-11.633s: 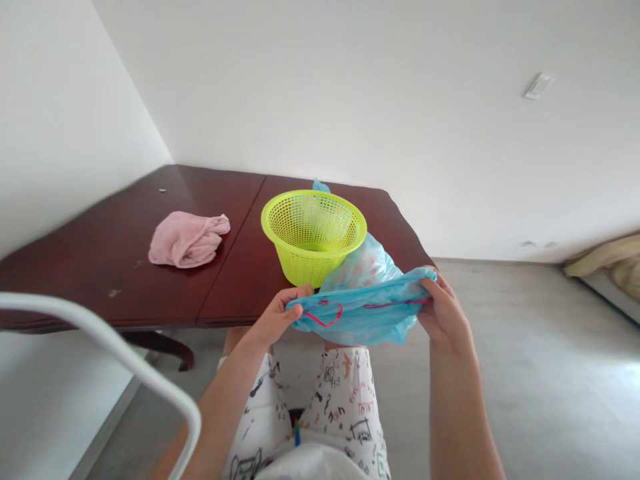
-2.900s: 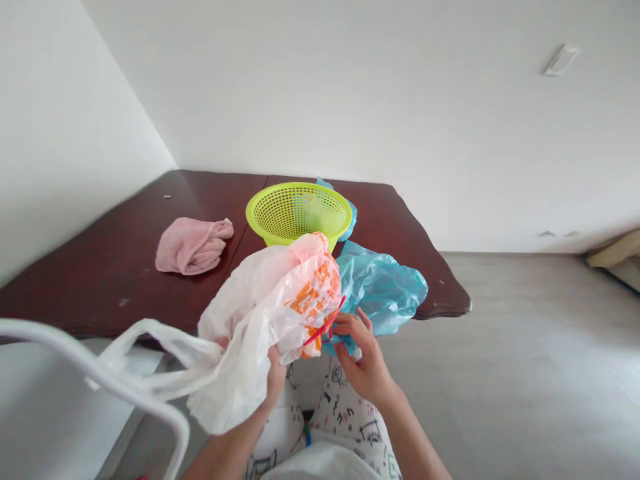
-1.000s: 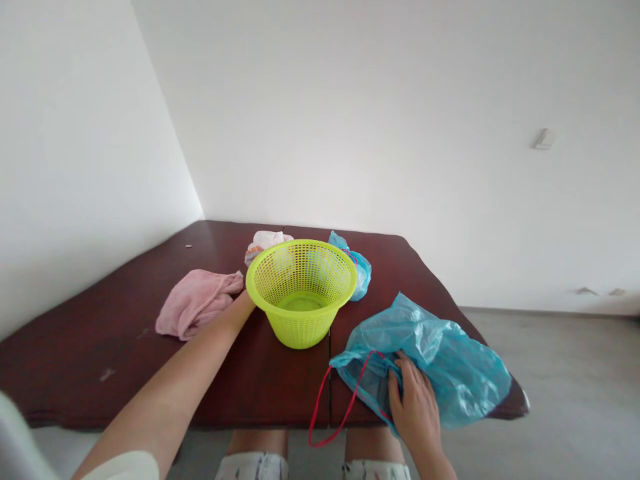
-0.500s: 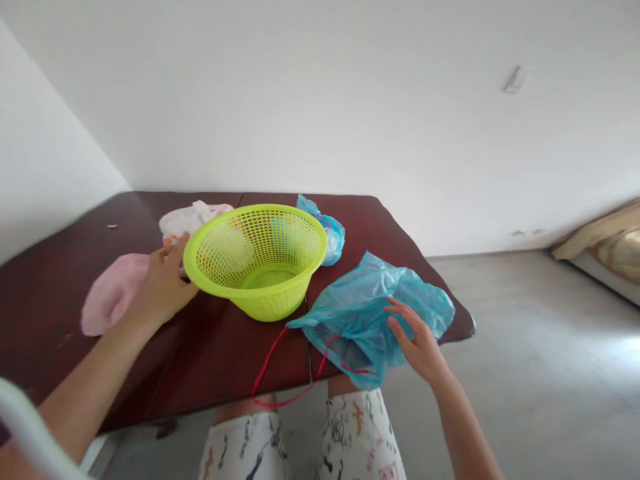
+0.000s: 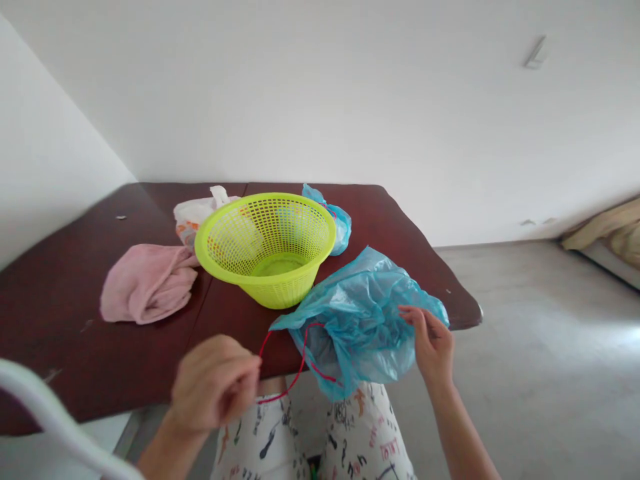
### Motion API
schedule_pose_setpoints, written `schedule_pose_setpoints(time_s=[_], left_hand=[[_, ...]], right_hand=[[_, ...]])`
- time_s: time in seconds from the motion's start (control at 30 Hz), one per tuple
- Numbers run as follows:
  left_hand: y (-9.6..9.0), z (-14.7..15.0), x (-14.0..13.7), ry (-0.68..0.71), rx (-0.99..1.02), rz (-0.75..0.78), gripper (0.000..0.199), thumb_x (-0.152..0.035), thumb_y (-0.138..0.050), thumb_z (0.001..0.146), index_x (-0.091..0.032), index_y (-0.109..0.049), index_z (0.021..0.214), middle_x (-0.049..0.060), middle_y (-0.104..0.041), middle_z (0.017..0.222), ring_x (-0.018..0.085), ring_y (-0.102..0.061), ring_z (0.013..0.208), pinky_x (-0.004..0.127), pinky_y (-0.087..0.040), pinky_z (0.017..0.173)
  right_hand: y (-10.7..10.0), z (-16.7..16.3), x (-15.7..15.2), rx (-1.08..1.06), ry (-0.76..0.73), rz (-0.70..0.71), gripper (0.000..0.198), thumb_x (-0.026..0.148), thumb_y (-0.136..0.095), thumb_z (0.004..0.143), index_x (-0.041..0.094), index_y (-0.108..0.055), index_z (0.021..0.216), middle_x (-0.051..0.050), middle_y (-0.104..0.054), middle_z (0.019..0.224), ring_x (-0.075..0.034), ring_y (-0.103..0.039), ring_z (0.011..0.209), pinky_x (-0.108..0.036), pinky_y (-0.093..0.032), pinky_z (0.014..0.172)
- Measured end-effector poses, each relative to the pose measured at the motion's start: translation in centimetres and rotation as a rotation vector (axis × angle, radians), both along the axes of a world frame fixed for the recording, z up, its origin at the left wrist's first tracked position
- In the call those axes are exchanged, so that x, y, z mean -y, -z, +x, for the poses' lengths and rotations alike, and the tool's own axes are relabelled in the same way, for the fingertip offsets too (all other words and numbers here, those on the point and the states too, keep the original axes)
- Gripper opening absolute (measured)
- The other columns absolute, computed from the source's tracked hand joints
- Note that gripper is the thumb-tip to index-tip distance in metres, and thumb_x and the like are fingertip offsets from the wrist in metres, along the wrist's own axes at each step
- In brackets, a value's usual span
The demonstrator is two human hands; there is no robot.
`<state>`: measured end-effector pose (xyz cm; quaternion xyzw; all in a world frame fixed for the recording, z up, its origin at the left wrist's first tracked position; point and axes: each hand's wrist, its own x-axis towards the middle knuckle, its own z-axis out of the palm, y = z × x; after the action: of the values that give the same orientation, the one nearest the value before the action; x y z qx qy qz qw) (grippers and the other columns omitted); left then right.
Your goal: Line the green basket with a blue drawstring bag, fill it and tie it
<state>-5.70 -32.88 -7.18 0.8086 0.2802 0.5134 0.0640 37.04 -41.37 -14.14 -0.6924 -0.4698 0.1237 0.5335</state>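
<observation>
A blue plastic drawstring bag (image 5: 360, 313) lies crumpled over the table's front edge, its red drawstring (image 5: 301, 367) hanging in a loop. My right hand (image 5: 433, 340) is at the bag's right side, fingers bent and pinching its plastic. Blurred by motion, my left hand (image 5: 215, 383) is curled closed in front of the table edge. The drawstring passes at its thumb; whether the fingers grip it is hidden. Just behind the bag stands a lime-green mesh basket (image 5: 275, 297), upright, with nothing visible inside.
A folded pink cloth (image 5: 150, 283) lies left of the basket. Behind the basket are a white plastic bag (image 5: 193, 212) and a smaller blue bag (image 5: 343, 230). The dark red table (image 5: 65, 300) meets the wall at the back. A white curved bar (image 5: 55, 417) crosses the lower left.
My left hand has left the basket's left side and come down toward me, beside the drawstring. My right hand's fingers have bent in on the bag. The view has shifted slightly.
</observation>
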Motion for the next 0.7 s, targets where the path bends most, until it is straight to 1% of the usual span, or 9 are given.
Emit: schedule_pose_setpoints(time_s=[0.07, 0.13, 0.17, 0.23, 0.33, 0.43, 0.57, 0.63, 0.7], left_hand=[[0.5, 5.0, 3.3, 0.256, -0.223, -0.144, 0.032, -0.016, -0.07, 0.099, -0.037, -0.072, 0.124, -0.002, -0.085, 0.094, 0.022, -0.081, 0.08, 0.038, -0.071, 0.077], [1.4, 10.1, 4.9, 0.264, -0.418, -0.377, 0.031, -0.031, -0.07, 0.112, -0.034, -0.072, 0.142, 0.009, -0.084, 0.142, 0.028, -0.082, 0.129, 0.047, -0.071, 0.109], [2.1, 12.3, 5.0, 0.22, -0.506, -0.437, 0.046, -0.039, -0.073, 0.113, -0.032, -0.067, 0.159, 0.013, -0.07, 0.17, 0.035, -0.071, 0.155, 0.055, -0.063, 0.126], [3.5, 15.5, 4.4, 0.135, -0.666, -0.518, 0.072, -0.044, -0.082, 0.109, -0.025, -0.058, 0.175, 0.021, -0.044, 0.192, 0.048, -0.044, 0.177, 0.07, -0.048, 0.139], [4.8, 17.5, 2.8, 0.169, -0.748, -0.522, 0.066, -0.038, -0.082, 0.109, -0.023, -0.063, 0.17, 0.021, -0.042, 0.193, 0.049, -0.038, 0.18, 0.07, -0.042, 0.143], [3.9, 17.7, 1.5, 0.257, -0.732, -0.497, 0.034, -0.029, -0.073, 0.112, -0.022, -0.077, 0.145, 0.016, -0.059, 0.183, 0.039, -0.055, 0.172, 0.061, -0.05, 0.14], [1.2, 16.9, 0.9, 0.364, -0.727, -0.48, 0.019, -0.024, -0.076, 0.104, -0.02, -0.083, 0.121, 0.014, -0.073, 0.168, 0.037, -0.07, 0.155, 0.058, -0.058, 0.132], [0.5, 16.2, 1.1, 0.428, -0.718, -0.491, 0.012, -0.025, -0.078, 0.102, -0.022, -0.084, 0.112, 0.01, -0.077, 0.16, 0.035, -0.074, 0.148, 0.054, -0.061, 0.129], [0.5, 15.5, 1.6, 0.451, -0.718, -0.499, 0.006, -0.024, -0.077, 0.101, -0.023, -0.083, 0.103, 0.008, -0.081, 0.15, 0.033, -0.078, 0.139, 0.051, -0.063, 0.124]], right_hand=[[-0.4, 1.6, -0.6, 0.149, 0.045, 0.014, 0.049, 0.063, -0.06, 0.118, 0.023, -0.084, 0.129, -0.017, -0.084, 0.144, -0.036, -0.08, 0.132, -0.054, -0.063, 0.119], [-0.2, 2.9, -1.6, 0.327, -0.062, -0.099, 0.056, 0.065, -0.057, 0.117, 0.023, -0.079, 0.148, -0.018, -0.071, 0.169, -0.036, -0.067, 0.158, -0.057, -0.05, 0.137], [0.2, 3.4, -2.1, 0.386, -0.115, -0.189, 0.062, 0.065, -0.053, 0.118, 0.022, -0.074, 0.157, -0.017, -0.063, 0.178, -0.035, -0.059, 0.167, -0.057, -0.043, 0.142], [1.3, 4.4, -2.7, 0.457, -0.142, -0.399, 0.072, 0.064, -0.043, 0.119, 0.021, -0.062, 0.174, -0.016, -0.047, 0.191, -0.035, -0.043, 0.179, -0.062, -0.033, 0.147], [2.8, 6.3, -2.2, 0.534, 0.017, -0.656, 0.081, 0.063, -0.033, 0.12, 0.02, -0.045, 0.186, -0.015, -0.029, 0.199, -0.039, -0.023, 0.187, -0.074, -0.023, 0.147], [2.7, 8.6, -0.5, 0.57, 0.182, -0.768, 0.083, 0.069, -0.039, 0.117, 0.018, -0.054, 0.18, -0.022, -0.039, 0.193, -0.049, -0.035, 0.18, -0.086, -0.022, 0.141], [0.9, 8.6, 0.8, 0.613, 0.266, -0.58, 0.071, 0.068, -0.048, 0.116, 0.019, -0.069, 0.164, -0.026, -0.062, 0.174, -0.051, -0.06, 0.159, -0.081, -0.038, 0.135], [0.5, 7.2, 0.4, 0.632, 0.183, -0.428, 0.067, 0.063, -0.045, 0.12, 0.024, -0.062, 0.172, -0.021, -0.053, 0.184, -0.044, -0.053, 0.168, -0.073, -0.038, 0.14], [0.9, 5.8, -0.6, 0.624, 0.043, -0.446, 0.067, 0.061, -0.042, 0.122, 0.028, -0.055, 0.179, -0.017, -0.044, 0.192, -0.04, -0.042, 0.177, -0.071, -0.033, 0.144]])
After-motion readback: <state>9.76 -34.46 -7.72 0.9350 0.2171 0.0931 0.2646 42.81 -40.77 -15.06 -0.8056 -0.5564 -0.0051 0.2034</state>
